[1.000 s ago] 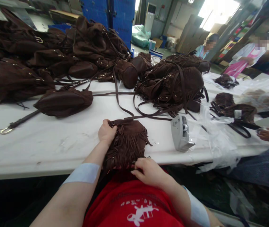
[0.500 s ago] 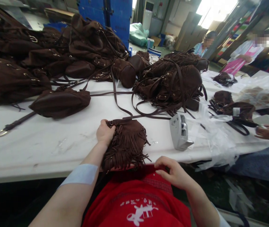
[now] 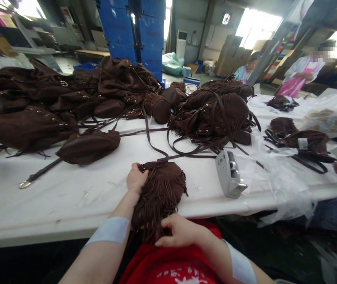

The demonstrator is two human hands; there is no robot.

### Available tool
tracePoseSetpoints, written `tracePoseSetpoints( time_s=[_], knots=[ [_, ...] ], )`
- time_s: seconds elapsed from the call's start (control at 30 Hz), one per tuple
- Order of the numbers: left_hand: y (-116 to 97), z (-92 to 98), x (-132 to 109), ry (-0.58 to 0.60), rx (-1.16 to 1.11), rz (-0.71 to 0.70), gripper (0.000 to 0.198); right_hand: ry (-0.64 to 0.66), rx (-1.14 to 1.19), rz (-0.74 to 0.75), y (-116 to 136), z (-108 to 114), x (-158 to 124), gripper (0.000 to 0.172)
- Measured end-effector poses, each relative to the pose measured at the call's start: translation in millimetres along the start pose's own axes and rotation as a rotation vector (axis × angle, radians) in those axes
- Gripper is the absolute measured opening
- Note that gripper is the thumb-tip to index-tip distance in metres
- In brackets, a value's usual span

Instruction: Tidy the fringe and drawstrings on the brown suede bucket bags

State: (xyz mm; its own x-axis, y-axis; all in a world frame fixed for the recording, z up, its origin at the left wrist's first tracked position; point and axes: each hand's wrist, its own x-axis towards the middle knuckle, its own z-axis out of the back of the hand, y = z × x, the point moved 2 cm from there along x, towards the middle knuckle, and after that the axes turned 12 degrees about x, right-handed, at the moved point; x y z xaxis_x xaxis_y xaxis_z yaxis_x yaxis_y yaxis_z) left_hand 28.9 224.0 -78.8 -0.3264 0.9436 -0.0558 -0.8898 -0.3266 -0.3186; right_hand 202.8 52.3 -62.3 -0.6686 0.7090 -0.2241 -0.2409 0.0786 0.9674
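While the left hand (image 3: 135, 178) grips the fringed bag (image 3: 160, 188), the right hand (image 3: 178, 231) lies spread on it again.

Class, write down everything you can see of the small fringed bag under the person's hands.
The fringed bag is small, dark brown and suede-like, its front covered in rows of fringe. It lies at the near edge of the white table, its lower fringe hanging over the edge. A thin brown strap leads away from its top across the table. The left hand grips its top left corner; the right hand rests on its lower fringe.
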Motion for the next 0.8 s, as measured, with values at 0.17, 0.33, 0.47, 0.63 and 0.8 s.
tracePoseSetpoints(
  time_s=[0.17,0.33,0.47,0.63,0.8],
  knots=[
    [-1,-2.0,0,0.004,-0.005,-0.009,0.037,-0.206,0.121,-0.214,-32,36,-71,0.034],
    [-2,-3.8,0,-0.008,-0.017,-0.008,0.036,-0.385,0.149,-0.318,-36,80,-128,0.040],
    [-1,-4.3,1,-0.008,-0.011,0.000,0.038,-0.535,-0.133,-0.046,-3,91,-107,0.025],
    [-1,-3.1,1,-0.001,0.000,-0.003,0.038,-0.556,-0.442,0.150,35,72,-11,0.054],
    [-2,0.1,-2,-0.004,0.008,-0.013,0.037,-0.478,-0.778,-0.014,52,35,64,0.034]
  ],
)
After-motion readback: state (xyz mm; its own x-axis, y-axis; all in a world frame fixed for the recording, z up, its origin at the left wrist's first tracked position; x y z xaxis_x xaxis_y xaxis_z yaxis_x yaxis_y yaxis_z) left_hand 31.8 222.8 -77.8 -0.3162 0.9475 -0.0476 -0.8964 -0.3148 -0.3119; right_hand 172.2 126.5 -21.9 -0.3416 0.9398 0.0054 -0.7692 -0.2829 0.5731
